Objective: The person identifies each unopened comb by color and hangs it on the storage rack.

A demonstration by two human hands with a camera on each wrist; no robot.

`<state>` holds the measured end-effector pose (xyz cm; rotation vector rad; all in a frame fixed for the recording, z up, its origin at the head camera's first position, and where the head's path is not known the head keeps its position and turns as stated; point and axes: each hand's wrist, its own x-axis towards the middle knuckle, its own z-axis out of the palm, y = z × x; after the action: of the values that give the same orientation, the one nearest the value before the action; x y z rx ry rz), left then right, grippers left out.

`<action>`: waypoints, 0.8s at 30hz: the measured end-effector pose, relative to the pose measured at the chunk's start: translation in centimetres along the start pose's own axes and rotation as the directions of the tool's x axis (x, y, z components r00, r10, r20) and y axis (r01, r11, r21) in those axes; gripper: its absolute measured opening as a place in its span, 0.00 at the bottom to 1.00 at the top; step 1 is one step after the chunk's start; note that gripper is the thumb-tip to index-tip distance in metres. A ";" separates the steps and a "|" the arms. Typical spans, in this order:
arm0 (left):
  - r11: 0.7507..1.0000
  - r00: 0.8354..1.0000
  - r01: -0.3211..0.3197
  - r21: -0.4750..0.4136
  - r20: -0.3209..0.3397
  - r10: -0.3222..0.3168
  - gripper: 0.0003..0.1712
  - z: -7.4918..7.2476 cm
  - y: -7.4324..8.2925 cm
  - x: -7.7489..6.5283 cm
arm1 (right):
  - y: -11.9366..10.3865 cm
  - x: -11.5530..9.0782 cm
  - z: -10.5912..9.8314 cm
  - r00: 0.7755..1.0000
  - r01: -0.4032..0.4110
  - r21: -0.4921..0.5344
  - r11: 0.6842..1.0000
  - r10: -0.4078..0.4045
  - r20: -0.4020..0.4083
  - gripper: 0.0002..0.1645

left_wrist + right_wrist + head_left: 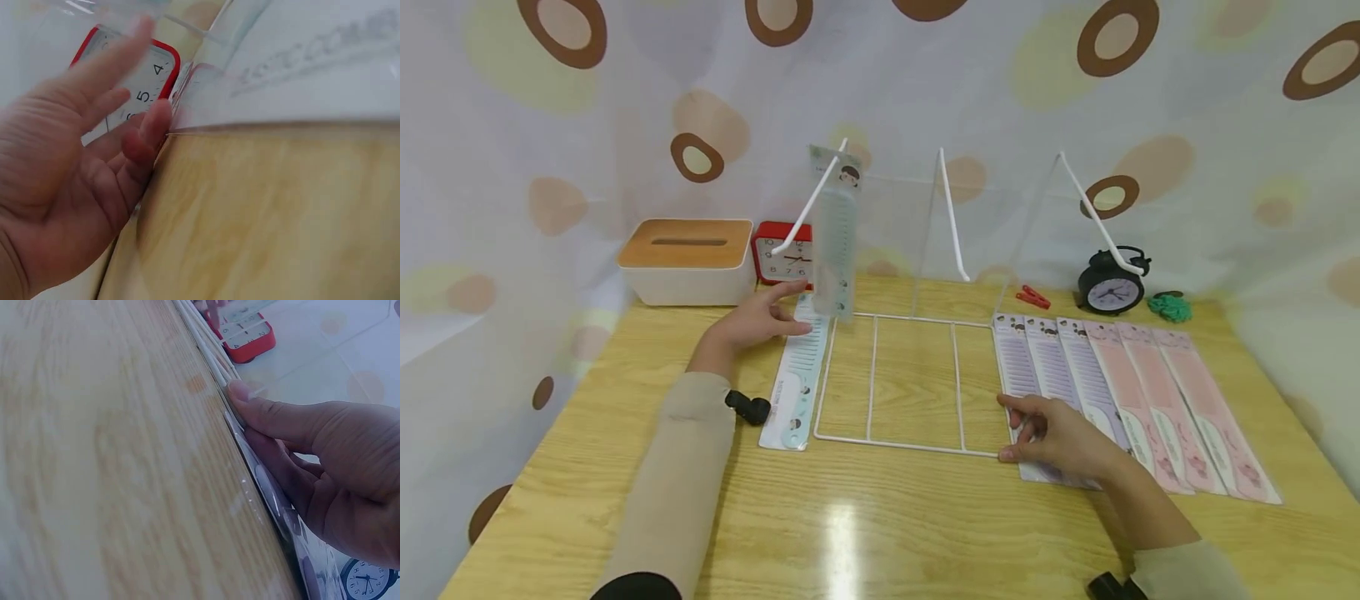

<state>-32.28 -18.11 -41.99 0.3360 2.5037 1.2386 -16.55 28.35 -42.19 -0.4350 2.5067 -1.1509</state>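
Note:
A white wire display rack (906,447) stands on the table with three hooks slanting forward. One pale green packaged comb (835,242) hangs on its left hook. Another green packaged comb (797,375) lies flat beside the rack's left side. My left hand (752,325) is over the upper end of that lying comb, index finger stretched toward the hanging one and nothing in its grasp. At the rack's front right corner, my right hand (1060,437) touches the wire with thumb and index finger spread apart. Purple packaged combs (1045,350) lie partly beneath that hand.
Pink packaged combs (1180,400) lie at the right. Along the back stand a tissue box (688,283), a red clock (782,258) and a black alarm clock (1111,287). A red clip (1033,297) and green cord (1170,307) lie near the patterned curtain.

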 end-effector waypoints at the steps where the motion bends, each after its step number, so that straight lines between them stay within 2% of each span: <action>1: 1.000 1.000 -0.003 0.022 0.005 0.003 0.52 0.0 -0.1 0.2 | 0.0 -0.1 0.0 1.000 -0.004 -0.003 1.000 0.004 -0.002 0.54; 6: 0.995 0.999 -0.052 0.088 -0.004 0.053 0.54 0.1 0.0 0.6 | 0.2 -0.1 0.0 1.000 -0.014 -0.006 1.000 0.014 -0.006 0.54; 9: 0.988 0.998 -0.066 0.138 -0.002 0.067 0.50 -0.1 0.1 0.4 | 0.2 0.1 0.0 1.000 -0.002 -0.006 1.000 0.002 -0.002 0.54; 11: 0.986 0.998 -0.066 0.153 0.014 0.065 0.44 -0.3 0.2 0.0 | 0.2 0.1 0.1 1.000 0.000 -0.004 1.000 0.000 -0.004 0.54; 14: 0.985 0.997 -0.057 0.165 0.056 0.048 0.27 -0.9 0.7 -0.8 | 0.2 0.1 0.3 1.000 -0.002 -0.006 1.000 0.001 -0.007 0.54; 17: 0.978 0.996 -0.070 0.198 0.076 0.056 0.15 -2.0 2.1 -2.3 | 0.1 0.1 0.3 1.000 -0.002 -0.009 1.000 0.002 -0.004 0.54; 19: 0.977 0.991 -0.113 0.184 0.093 0.097 0.12 -2.9 3.7 -3.8 | 0.1 0.1 0.3 1.000 0.001 -0.012 1.000 -0.001 -0.003 0.53; 21: 0.976 0.978 -0.183 0.117 0.120 0.169 0.12 -3.6 5.5 -5.4 | 0.0 0.0 0.3 1.000 0.003 -0.015 1.000 -0.003 -0.005 0.53; 22: 0.972 0.967 -0.224 0.065 0.136 0.214 0.11 -3.9 6.4 -6.2 | 0.0 0.0 0.2 1.000 0.005 -0.017 1.000 -0.005 -0.005 0.53; 24: 0.947 0.937 -0.316 -0.051 0.143 0.320 0.09 -4.2 8.1 -7.9 | -0.1 0.0 0.2 1.000 0.005 -0.016 1.000 -0.005 -0.002 0.53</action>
<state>-26.14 -19.16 -31.66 0.8242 2.3645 1.3069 -16.48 28.12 -42.23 -0.4445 2.5199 -1.1341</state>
